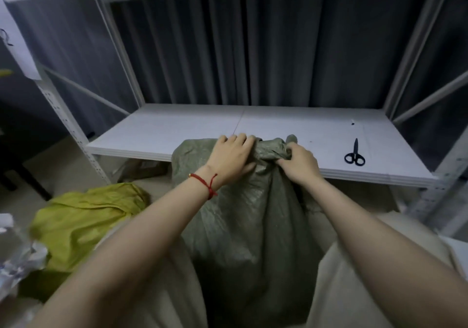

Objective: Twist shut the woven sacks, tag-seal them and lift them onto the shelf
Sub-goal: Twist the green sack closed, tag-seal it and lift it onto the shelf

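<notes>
Bunching sack [253,226] between left hand [231,156], right hand [300,165]

The grey-green woven sack [253,226] is standing upright right in front of you, full and creased, its top reaching the front edge of the white shelf [177,130]. Your right hand [300,164] is pinching its gathered, bunched neck while your left hand [231,158] is holding the shoulder beside it. A yellow-green sack [83,221] is lying crumpled on the floor to its left.
</notes>
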